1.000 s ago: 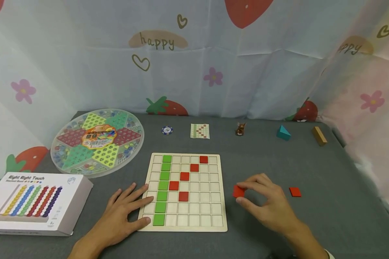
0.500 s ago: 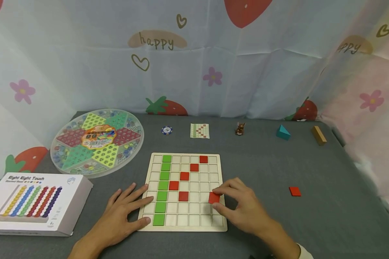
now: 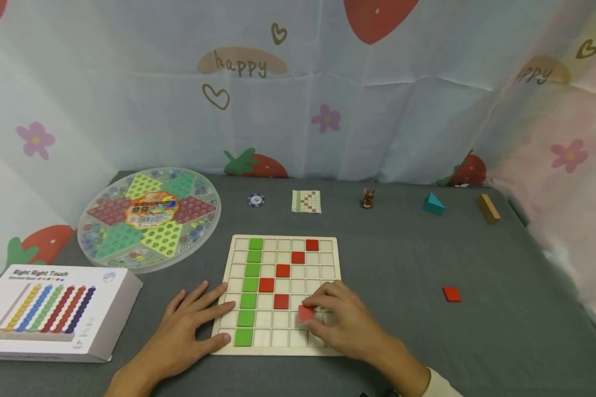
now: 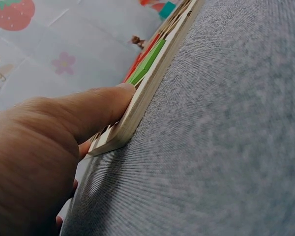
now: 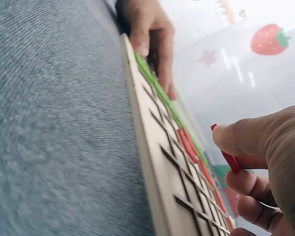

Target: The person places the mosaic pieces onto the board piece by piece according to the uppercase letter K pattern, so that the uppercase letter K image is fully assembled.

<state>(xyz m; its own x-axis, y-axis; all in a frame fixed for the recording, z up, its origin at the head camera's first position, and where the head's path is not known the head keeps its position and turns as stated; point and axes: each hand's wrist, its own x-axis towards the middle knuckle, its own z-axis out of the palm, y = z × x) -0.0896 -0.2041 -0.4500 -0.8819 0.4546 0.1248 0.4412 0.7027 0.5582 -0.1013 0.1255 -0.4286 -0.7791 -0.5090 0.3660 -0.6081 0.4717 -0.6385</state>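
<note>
A wooden grid board [image 3: 323, 274] lies on the grey table, with a column of green tiles [image 3: 251, 269] near its left side and several red tiles [image 3: 282, 271] running diagonally. My left hand [image 3: 191, 325] rests on the board's left edge, fingers spread; in the left wrist view its thumb [image 4: 108, 105] presses the rim by a green tile. Between thumb and fingers my right hand [image 3: 350, 325] pinches a red square tile [image 3: 305, 314] over the lower right part of the board. The right wrist view shows this red tile [image 5: 230, 161] held above the grid, partly hidden by the thumb.
One loose red tile [image 3: 452, 294] lies right of the board. Along the back sit a poker chip [image 3: 256, 200], a small pattern card [image 3: 306, 202], a mouse figurine [image 3: 368, 198], a teal triangular block [image 3: 434, 204] and a wooden block [image 3: 489, 209]. Left are a round game set [image 3: 198, 242] and a white box [image 3: 114, 309].
My right hand has carried the red tile leftward, from the table right of the board to over the grid's lower right cells. The left hand stays in place on the board's edge.
</note>
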